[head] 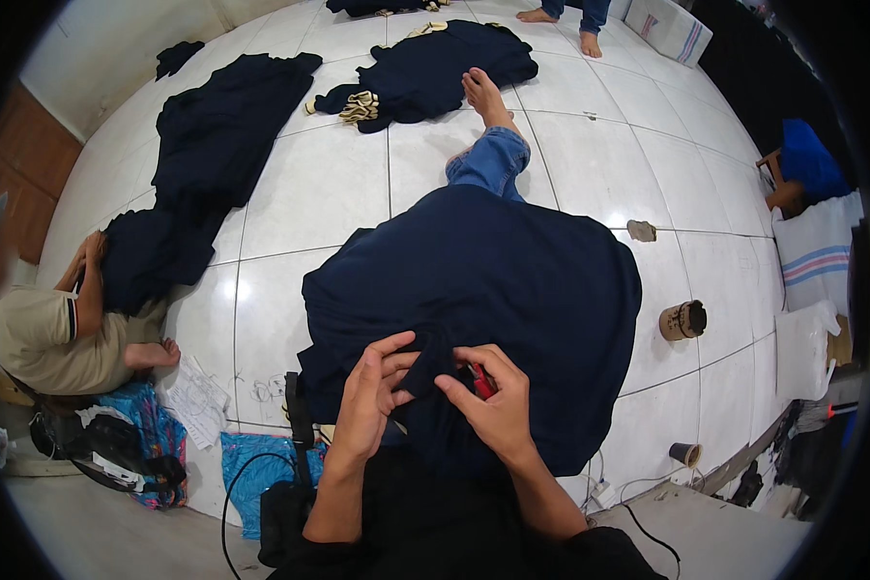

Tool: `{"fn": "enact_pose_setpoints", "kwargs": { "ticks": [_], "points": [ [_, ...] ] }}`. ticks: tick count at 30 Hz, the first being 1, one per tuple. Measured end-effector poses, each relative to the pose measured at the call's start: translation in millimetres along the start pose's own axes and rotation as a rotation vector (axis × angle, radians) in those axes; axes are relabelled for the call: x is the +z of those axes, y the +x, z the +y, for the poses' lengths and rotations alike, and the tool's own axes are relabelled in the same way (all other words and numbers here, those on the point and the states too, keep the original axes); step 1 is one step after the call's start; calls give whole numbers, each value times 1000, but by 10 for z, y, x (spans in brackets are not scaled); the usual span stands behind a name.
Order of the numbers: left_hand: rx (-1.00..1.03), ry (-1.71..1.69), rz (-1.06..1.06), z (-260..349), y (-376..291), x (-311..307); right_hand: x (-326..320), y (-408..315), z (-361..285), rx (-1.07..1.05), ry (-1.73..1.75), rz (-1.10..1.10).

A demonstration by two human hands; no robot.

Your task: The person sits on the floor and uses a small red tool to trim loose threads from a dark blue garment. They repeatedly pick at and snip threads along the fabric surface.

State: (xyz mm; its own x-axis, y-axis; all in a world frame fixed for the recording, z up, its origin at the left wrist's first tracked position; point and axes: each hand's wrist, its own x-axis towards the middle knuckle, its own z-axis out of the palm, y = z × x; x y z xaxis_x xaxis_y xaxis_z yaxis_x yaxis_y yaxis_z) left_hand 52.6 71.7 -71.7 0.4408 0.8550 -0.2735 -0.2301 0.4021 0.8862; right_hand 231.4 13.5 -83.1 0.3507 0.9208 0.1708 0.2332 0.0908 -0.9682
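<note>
Dark navy fabric [478,275], seemingly a garment, is spread across my lap and outstretched leg. At its near side, my left hand [368,395] holds a gathered fold [429,362] between thumb and fingers. My right hand [499,406] faces it from the other side, with thumb and forefinger at the same fold. Tucked inside the right hand's curled fingers is a small red-handled tool [483,380], perhaps thread snips; most of it is hidden. My bare foot [484,90] and a jeans leg [489,163] show beyond the cloth.
Left, a seated person [58,333] handles long navy cloth [217,130]. Another navy pile [442,72] with cream-striped trim lies ahead, near a standing person's feet [591,43]. On the tiles right are a brown container [681,320], a cup [685,454] and cables. Papers [194,399] lie left.
</note>
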Motion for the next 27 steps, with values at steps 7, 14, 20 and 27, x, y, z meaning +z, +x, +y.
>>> {"fn": "enact_pose_setpoints", "kwargs": {
  "ticks": [7, 14, 20, 27],
  "points": [
    [356, 691, 99, -66, -19, 166, 33, -5, -57, 136, 240, -10],
    [276, 800, 133, 245, -200, 253, 87, 41, -52, 316, 639, -251],
    [350, 796, 88, 203, -177, 194, 96, 58, -20, 466, 829, -318],
    [173, 632, 275, 294, -291, 6, 53, 44, -57, 641, 918, -143]
  ]
}}
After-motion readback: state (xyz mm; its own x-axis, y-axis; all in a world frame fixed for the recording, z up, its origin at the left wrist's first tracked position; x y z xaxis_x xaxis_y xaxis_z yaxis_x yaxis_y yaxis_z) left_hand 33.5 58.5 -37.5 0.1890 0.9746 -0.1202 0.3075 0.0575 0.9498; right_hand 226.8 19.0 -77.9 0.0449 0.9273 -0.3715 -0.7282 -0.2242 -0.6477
